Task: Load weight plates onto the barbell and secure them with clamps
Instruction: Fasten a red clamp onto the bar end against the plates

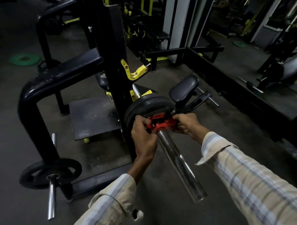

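Observation:
A chrome barbell sleeve [180,166] runs from the lower middle up toward the rack. Two black weight plates [148,104] sit on it, pushed against the collar. A red clamp [161,123] is around the sleeve, right against the outer plate. My left hand [143,135] grips the clamp's left side, and my right hand [186,123] grips its right side. My fingers hide part of the clamp, so its lever position is unclear.
A black rack upright [113,60] with a yellow hook [135,71] stands just left of the plates. A black plate [50,173] rests on a storage peg at lower left. A green plate [25,59] lies on the floor. A padded seat [184,89] stands to the right.

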